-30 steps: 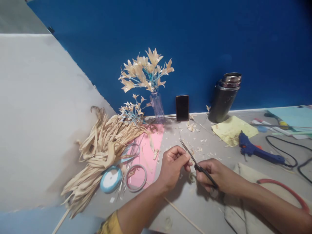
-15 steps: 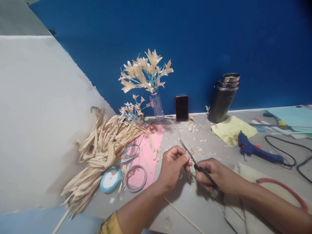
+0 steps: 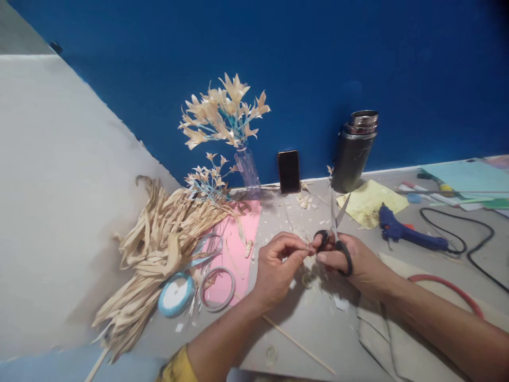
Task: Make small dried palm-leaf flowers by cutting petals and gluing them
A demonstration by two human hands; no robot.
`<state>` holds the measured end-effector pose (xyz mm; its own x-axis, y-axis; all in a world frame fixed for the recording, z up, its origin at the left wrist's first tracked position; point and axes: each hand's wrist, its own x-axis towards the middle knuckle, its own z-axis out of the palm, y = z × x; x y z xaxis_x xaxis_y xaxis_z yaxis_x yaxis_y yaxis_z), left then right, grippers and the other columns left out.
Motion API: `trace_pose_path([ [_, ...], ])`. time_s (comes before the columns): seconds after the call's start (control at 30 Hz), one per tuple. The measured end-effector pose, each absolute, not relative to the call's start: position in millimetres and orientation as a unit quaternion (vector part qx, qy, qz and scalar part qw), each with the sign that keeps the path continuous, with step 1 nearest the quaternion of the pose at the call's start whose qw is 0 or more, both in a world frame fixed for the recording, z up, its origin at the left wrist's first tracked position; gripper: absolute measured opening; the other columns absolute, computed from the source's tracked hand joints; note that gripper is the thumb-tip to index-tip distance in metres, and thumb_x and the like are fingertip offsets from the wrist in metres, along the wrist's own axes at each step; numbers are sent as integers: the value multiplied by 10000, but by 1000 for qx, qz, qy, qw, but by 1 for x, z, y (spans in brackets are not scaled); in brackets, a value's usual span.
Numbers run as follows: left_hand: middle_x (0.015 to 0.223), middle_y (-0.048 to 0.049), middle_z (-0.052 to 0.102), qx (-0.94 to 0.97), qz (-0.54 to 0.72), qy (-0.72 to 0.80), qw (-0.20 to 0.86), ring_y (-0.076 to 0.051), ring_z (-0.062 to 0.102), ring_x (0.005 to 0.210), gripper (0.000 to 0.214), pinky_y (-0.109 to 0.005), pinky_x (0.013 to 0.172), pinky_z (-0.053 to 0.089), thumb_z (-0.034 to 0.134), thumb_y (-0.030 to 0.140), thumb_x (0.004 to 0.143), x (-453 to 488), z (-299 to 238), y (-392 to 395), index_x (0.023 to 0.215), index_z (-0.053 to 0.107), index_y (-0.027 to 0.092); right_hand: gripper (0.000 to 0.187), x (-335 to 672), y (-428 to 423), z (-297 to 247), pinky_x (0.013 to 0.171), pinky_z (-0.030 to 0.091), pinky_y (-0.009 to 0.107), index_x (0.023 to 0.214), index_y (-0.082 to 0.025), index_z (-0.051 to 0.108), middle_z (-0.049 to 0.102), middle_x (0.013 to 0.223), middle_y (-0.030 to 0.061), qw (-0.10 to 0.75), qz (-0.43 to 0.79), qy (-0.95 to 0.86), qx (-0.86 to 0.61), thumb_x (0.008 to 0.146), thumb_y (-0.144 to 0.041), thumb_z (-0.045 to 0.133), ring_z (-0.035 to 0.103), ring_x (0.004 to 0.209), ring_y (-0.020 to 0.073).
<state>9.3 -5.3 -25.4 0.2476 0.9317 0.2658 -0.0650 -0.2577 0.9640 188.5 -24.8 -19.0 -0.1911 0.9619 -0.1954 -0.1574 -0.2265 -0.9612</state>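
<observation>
My left hand (image 3: 278, 262) is closed in a pinch over the middle of the grey table (image 3: 326, 329); what its fingertips hold is too small to name. My right hand (image 3: 350, 260) touches it fingertip to fingertip and grips black-handled scissors (image 3: 336, 236). The scissors' blades point up and away and stand slightly apart. A pale curled scrap (image 3: 307, 279) lies on the table just below both hands. Small pale clippings (image 3: 306, 201) are scattered beyond them.
A heap of dried husk strips (image 3: 159, 249) lies left, with a blue ribbon spool (image 3: 175, 294), a ring of tape (image 3: 217, 289) and pink paper (image 3: 238, 249). At the blue wall stand a flower vase (image 3: 246, 167), phone (image 3: 288, 171) and flask (image 3: 352, 151). A blue glue gun (image 3: 405, 233) and cables lie right.
My right hand has turned the scissors from pointing left toward my left hand to pointing up and away, blades parted. Both hands have drawn together. The view has shifted slightly.
</observation>
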Motion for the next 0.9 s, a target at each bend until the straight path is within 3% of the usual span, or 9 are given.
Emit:
trace_pose_path([
  [0.2,831,-60,673,712,501,304,388,-157,626,772,88,-270,677,495,697,154,827,7,-32,-4,814,768,206,319,191,-24,-28,482,280,236,875,-160,607,502,575,-49,427,672,-436,-420,728,-390,772,408,506,91],
  [0.37,835,-41,675,608,463,378,522,-119,591,628,133,-249,595,478,658,232,850,11,-30,-6,960,720,190,295,190,-28,-19,511,356,238,849,-183,604,561,666,-37,484,562,-463,-486,670,-328,787,436,544,96],
  [0.5,671,-13,621,506,426,417,623,-102,551,533,233,-238,557,440,649,381,864,11,-27,-6,797,669,158,235,190,-30,-16,549,409,250,796,-185,608,593,692,-22,495,487,-494,-524,660,-310,755,489,592,118],
  [0.63,628,-17,597,520,419,410,621,-117,554,551,360,-248,569,430,615,497,877,10,-24,-8,754,653,161,200,191,-28,-18,540,410,253,785,-193,603,583,652,-32,478,458,-515,-545,669,-303,724,489,572,122],
  [0.9,536,7,554,533,392,436,610,-102,494,502,222,-243,532,384,741,336,733,16,-23,-10,650,613,174,223,189,-27,-23,486,391,258,811,-206,608,558,609,-37,449,499,-501,-546,669,-319,738,473,511,125],
])
